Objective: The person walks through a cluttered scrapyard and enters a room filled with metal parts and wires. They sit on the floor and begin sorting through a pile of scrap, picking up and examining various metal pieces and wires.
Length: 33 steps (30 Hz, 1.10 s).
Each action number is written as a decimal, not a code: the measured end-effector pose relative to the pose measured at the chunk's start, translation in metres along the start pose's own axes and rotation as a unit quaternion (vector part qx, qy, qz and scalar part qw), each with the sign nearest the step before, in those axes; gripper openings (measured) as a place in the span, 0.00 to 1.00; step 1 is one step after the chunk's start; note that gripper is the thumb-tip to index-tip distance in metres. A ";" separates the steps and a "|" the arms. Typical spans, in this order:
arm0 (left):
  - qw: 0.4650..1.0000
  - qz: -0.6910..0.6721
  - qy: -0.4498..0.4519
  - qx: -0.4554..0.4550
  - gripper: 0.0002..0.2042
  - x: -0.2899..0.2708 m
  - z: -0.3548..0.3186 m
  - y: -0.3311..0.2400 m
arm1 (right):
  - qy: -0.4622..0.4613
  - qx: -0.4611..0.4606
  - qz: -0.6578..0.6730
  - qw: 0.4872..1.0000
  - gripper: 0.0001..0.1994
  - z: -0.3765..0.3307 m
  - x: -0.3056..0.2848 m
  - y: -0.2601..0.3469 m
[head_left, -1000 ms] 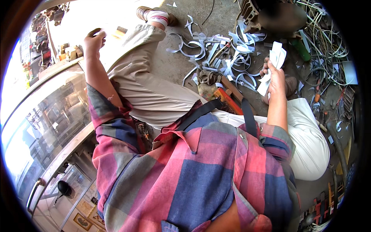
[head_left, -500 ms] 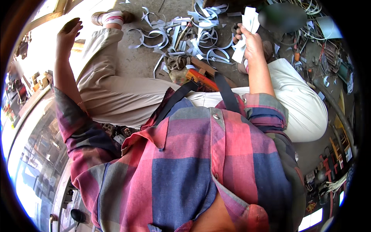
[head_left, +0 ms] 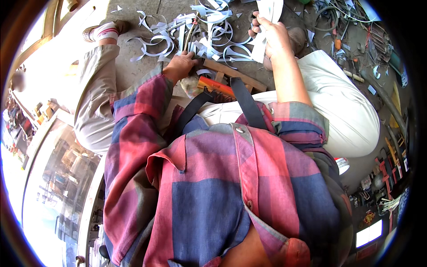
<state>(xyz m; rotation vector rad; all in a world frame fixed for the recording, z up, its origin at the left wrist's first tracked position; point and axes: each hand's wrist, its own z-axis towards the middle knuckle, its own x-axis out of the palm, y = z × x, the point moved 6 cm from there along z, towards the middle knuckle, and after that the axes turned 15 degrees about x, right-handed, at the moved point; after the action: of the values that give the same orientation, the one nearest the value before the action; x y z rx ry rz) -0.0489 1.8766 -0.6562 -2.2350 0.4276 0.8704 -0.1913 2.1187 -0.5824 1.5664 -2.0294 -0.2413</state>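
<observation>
My right hand (head_left: 276, 39) is closed around a broad white strip (head_left: 270, 10), paper-like, which sticks out beyond and below the fingers. Low over the floor in front of my lap, my left hand (head_left: 179, 66) curls its fingers at a dark bundle that looked like knotted rope or cloth. The hand mostly covers that bundle, so what lies in its grip is hidden. Just beyond it stands a thin stick (head_left: 191, 33). Close to its right lie an orange-red bar (head_left: 215, 86) and a brown wooden piece (head_left: 238, 74).
Curled white offcuts (head_left: 222, 31) litter the floor ahead. My outstretched legs frame the work area, with a shoe (head_left: 297, 40) by the right hand. Cables and scrap (head_left: 342, 26) lie at far right, along with a thick hose (head_left: 384, 100). A glass-topped case (head_left: 58, 178) stands at left.
My left hand has come down from its raised place at the far left to the dark bundle on the floor. The right hand keeps the white strip. The view has shifted slightly.
</observation>
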 end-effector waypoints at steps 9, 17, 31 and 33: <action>0.929 -0.092 0.349 -0.087 0.14 0.026 -0.083 0.103 | 0.017 -0.001 -0.014 1.000 0.10 0.003 0.007 -0.001; 0.991 0.053 0.059 -0.105 0.06 -0.010 -0.031 0.059 | 0.014 0.011 -0.015 1.000 0.10 0.006 0.002 -0.006; 0.963 0.147 0.015 -0.225 0.09 0.004 -0.049 0.095 | -0.008 0.024 -0.032 0.999 0.10 0.004 0.006 -0.006; 0.957 0.069 0.142 -0.244 0.11 -0.015 -0.053 0.091 | -0.018 0.030 -0.018 0.999 0.10 0.001 0.006 -0.006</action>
<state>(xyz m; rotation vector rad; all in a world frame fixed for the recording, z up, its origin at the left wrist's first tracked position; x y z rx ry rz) -0.0825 1.7756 -0.6618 -2.8346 0.5538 0.7901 -0.1878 2.1112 -0.5846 1.6474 -2.0562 -0.2255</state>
